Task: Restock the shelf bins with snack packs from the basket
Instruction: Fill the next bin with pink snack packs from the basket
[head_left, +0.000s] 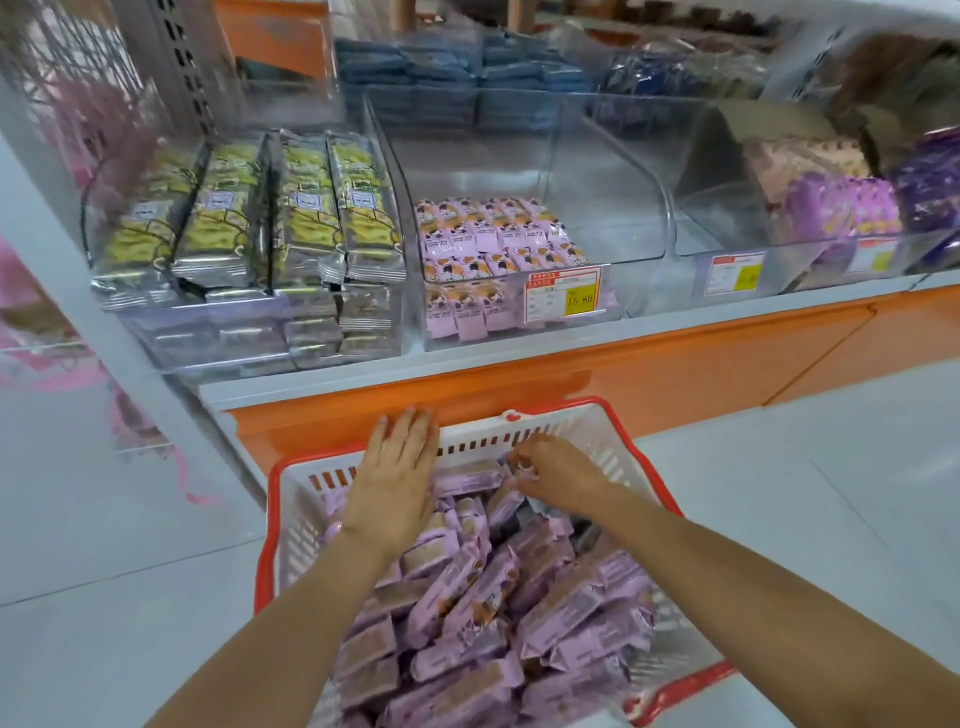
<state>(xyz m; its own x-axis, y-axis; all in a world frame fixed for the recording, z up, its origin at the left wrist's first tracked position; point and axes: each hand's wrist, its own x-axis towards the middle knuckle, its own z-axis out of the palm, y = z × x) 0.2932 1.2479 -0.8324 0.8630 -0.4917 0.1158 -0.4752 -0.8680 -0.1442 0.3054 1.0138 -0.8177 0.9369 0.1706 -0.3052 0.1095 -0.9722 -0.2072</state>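
Observation:
A white basket with a red rim stands on the floor below the shelf, heaped with several purple snack packs. My left hand lies flat with straight fingers over the packs at the basket's far left. My right hand reaches into the far side, its fingers curled round a purple pack. On the shelf, a clear bin holds the same purple packs in its front half; its back half shows bare.
A bin of yellow-and-silver packs stands left of the purple bin. To the right are a clear bin with nothing visible in it and bins with purple packs. Blue packs fill the rear row. An orange shelf base runs behind the basket.

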